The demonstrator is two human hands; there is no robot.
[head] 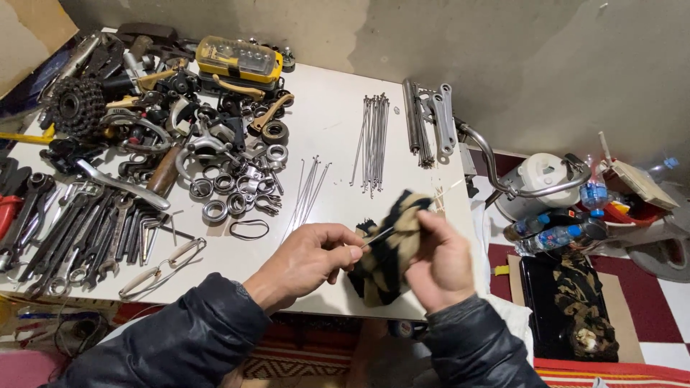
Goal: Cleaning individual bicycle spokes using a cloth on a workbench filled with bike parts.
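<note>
My left hand [310, 259] pinches the near end of a thin metal spoke [379, 235] just above the front edge of the white table [330, 108]. My right hand [440, 264] grips a black-and-tan striped rag [384, 259] that is wrapped around the spoke; the spoke's far tip pokes out beyond the rag. A bundle of straight spokes [372, 140] lies further back on the table. A smaller loose group of spokes [305, 194] lies left of the rag.
The table's left half is heaped with wrenches [72, 230], bearing rings [230, 194], a cassette cog [75, 106], brake parts and a yellow bit case [239, 59]. Crank arms [438, 118] lie at the back right. Right of the table are a chrome handlebar [517, 187], bottles [553, 237] and a black tray [546, 287].
</note>
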